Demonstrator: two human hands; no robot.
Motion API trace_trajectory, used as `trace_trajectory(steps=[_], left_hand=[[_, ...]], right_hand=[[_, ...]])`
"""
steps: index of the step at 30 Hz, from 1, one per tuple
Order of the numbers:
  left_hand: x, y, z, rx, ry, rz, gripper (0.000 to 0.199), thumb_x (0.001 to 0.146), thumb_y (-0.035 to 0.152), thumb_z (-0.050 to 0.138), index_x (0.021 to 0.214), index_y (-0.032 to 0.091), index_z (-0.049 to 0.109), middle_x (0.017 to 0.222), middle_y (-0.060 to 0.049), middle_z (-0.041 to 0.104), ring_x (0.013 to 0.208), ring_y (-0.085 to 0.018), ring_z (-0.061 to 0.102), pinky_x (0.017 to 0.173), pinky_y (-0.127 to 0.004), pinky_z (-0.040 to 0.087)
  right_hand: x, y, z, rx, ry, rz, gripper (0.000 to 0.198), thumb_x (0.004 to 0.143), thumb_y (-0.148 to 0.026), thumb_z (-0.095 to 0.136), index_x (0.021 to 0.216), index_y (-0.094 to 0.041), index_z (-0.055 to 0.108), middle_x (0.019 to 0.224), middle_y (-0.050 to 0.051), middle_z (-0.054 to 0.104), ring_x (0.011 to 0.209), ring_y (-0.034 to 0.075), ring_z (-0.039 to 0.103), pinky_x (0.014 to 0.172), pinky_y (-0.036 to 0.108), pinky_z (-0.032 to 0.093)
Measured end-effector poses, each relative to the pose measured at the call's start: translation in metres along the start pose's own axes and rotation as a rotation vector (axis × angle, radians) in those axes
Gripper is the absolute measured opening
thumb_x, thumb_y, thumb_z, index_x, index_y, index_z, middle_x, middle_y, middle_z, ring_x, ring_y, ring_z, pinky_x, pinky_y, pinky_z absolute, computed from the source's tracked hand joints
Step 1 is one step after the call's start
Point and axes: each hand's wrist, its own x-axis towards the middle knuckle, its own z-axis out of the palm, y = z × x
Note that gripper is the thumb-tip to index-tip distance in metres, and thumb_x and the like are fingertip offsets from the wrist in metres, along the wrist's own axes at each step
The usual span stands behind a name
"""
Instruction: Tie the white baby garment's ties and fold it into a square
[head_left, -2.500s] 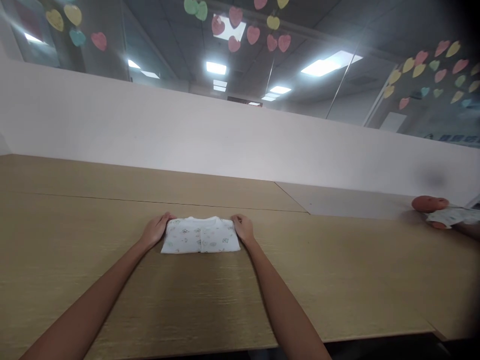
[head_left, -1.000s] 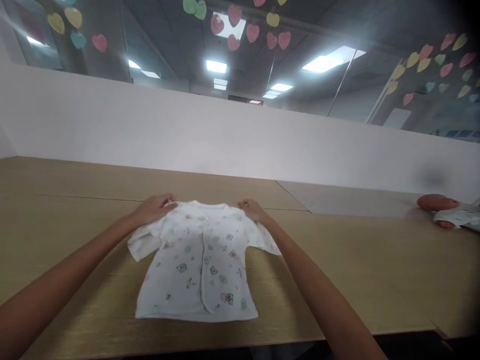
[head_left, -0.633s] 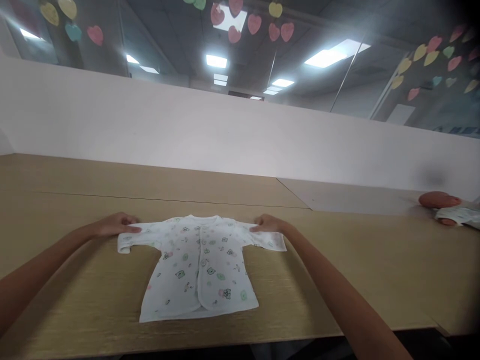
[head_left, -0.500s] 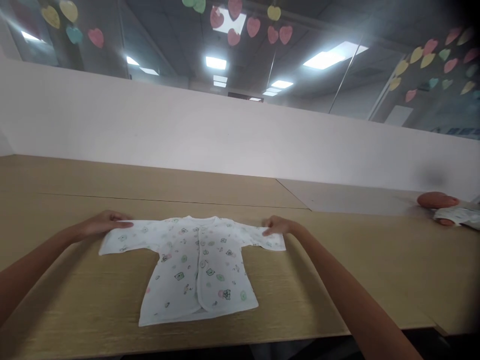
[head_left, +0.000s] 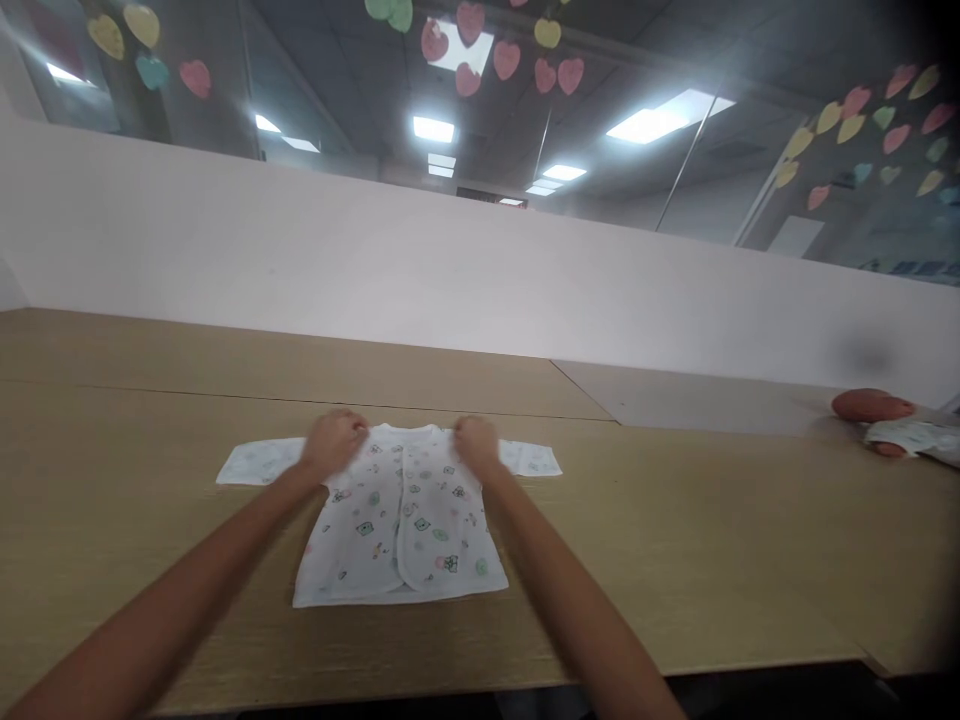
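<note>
A white baby shirt [head_left: 401, 520] with small green, pink and grey animal prints lies spread flat, front side up. Its sleeves stretch out to both sides and its hem points toward me. My left hand [head_left: 335, 442] is closed at the left shoulder beside the neckline, fingers curled on the cloth. At the opposite shoulder, my right hand [head_left: 476, 445] is also closed on the fabric, slightly blurred. The parts of the shoulders under both hands are hidden.
The shirt rests on a wooden table [head_left: 697, 540] whose front edge runs along the bottom. A white wall [head_left: 450, 270] rises behind it, with glass and heart-shaped stickers above. At the far right are a reddish-brown rounded object [head_left: 870, 404] and a pale printed cloth [head_left: 911, 437].
Both hands have moved inward from the sleeves to the shoulders near the collar. The shirt has shifted slightly away from me, its hem now farther from the table's front edge.
</note>
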Motion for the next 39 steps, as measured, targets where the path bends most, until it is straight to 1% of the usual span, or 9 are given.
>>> trace_trajectory(steps=[3, 5, 8, 12, 16, 20, 25, 32, 39], left_hand=[[-0.003, 0.053, 0.025, -0.046, -0.032, -0.043, 0.031, 0.082, 0.032, 0.04, 0.086, 0.02, 0.068, 0.091, -0.008, 0.067, 0.089, -0.021, 0.059, 0.078, -0.03, 0.042], [-0.006, 0.067, 0.039, -0.033, -0.019, -0.072, 0.031, 0.082, 0.031, 0.041, 0.089, 0.018, 0.068, 0.094, -0.011, 0.066, 0.095, -0.025, 0.057, 0.08, -0.033, 0.041], [-0.008, 0.065, 0.048, -0.077, -0.019, -0.095, 0.03, 0.083, 0.032, 0.042, 0.092, 0.019, 0.068, 0.098, -0.01, 0.066, 0.099, -0.026, 0.055, 0.083, -0.036, 0.039], [-0.004, 0.056, 0.048, -0.194, -0.054, -0.121, 0.026, 0.081, 0.033, 0.045, 0.089, 0.021, 0.068, 0.097, -0.006, 0.067, 0.094, -0.022, 0.056, 0.083, -0.033, 0.038], [-0.003, 0.057, 0.048, -0.191, -0.063, -0.126, 0.027, 0.083, 0.033, 0.042, 0.087, 0.02, 0.066, 0.095, -0.006, 0.067, 0.092, -0.022, 0.056, 0.081, -0.033, 0.037], [-0.005, 0.059, 0.049, -0.16, -0.065, -0.097, 0.028, 0.084, 0.032, 0.039, 0.084, 0.02, 0.065, 0.095, -0.006, 0.066, 0.092, -0.023, 0.055, 0.079, -0.034, 0.036], [-0.006, 0.06, 0.05, -0.15, -0.033, -0.122, 0.028, 0.085, 0.031, 0.038, 0.088, 0.018, 0.064, 0.096, -0.008, 0.065, 0.094, -0.024, 0.054, 0.08, -0.036, 0.036], [-0.005, 0.062, 0.048, -0.125, -0.078, -0.104, 0.028, 0.086, 0.03, 0.037, 0.089, 0.019, 0.063, 0.098, -0.009, 0.062, 0.096, -0.025, 0.052, 0.079, -0.037, 0.034], [-0.007, 0.066, 0.045, -0.061, -0.072, -0.051, 0.03, 0.09, 0.028, 0.03, 0.095, 0.02, 0.058, 0.096, -0.009, 0.059, 0.094, -0.023, 0.05, 0.078, -0.035, 0.034]], right_hand=[[-0.01, -0.054, 0.019, 0.116, 0.005, -0.073, 0.024, 0.084, -0.02, 0.044, 0.091, -0.015, 0.067, 0.091, 0.012, 0.064, 0.087, 0.02, 0.057, 0.073, 0.028, 0.038], [-0.015, -0.069, 0.03, 0.145, 0.04, -0.078, 0.025, 0.085, -0.019, 0.043, 0.089, -0.014, 0.067, 0.091, 0.013, 0.064, 0.09, 0.021, 0.056, 0.074, 0.029, 0.037], [-0.017, -0.067, 0.039, 0.232, 0.077, -0.082, 0.024, 0.085, -0.02, 0.044, 0.087, -0.014, 0.067, 0.092, 0.012, 0.063, 0.09, 0.021, 0.054, 0.074, 0.029, 0.036], [-0.014, -0.056, 0.042, 0.402, 0.115, -0.04, 0.015, 0.08, -0.021, 0.053, 0.084, -0.016, 0.066, 0.088, 0.007, 0.063, 0.082, 0.017, 0.053, 0.069, 0.025, 0.035], [-0.014, -0.055, 0.044, 0.483, 0.135, -0.005, 0.009, 0.076, -0.019, 0.057, 0.077, -0.016, 0.065, 0.082, 0.005, 0.063, 0.075, 0.015, 0.052, 0.065, 0.024, 0.034], [-0.015, -0.058, 0.045, 0.47, 0.16, 0.003, 0.01, 0.076, -0.017, 0.054, 0.074, -0.015, 0.064, 0.08, 0.005, 0.062, 0.074, 0.015, 0.051, 0.066, 0.024, 0.033], [-0.017, -0.059, 0.045, 0.435, 0.17, -0.01, 0.011, 0.077, -0.017, 0.053, 0.074, -0.014, 0.064, 0.082, 0.006, 0.063, 0.077, 0.016, 0.051, 0.068, 0.025, 0.033], [-0.017, -0.059, 0.045, 0.427, 0.154, -0.017, 0.012, 0.078, -0.018, 0.053, 0.076, -0.015, 0.064, 0.083, 0.006, 0.063, 0.079, 0.016, 0.052, 0.069, 0.025, 0.033], [-0.016, -0.059, 0.046, 0.415, 0.158, 0.0, 0.012, 0.078, -0.018, 0.052, 0.075, -0.015, 0.064, 0.082, 0.007, 0.063, 0.078, 0.017, 0.052, 0.069, 0.026, 0.034]])
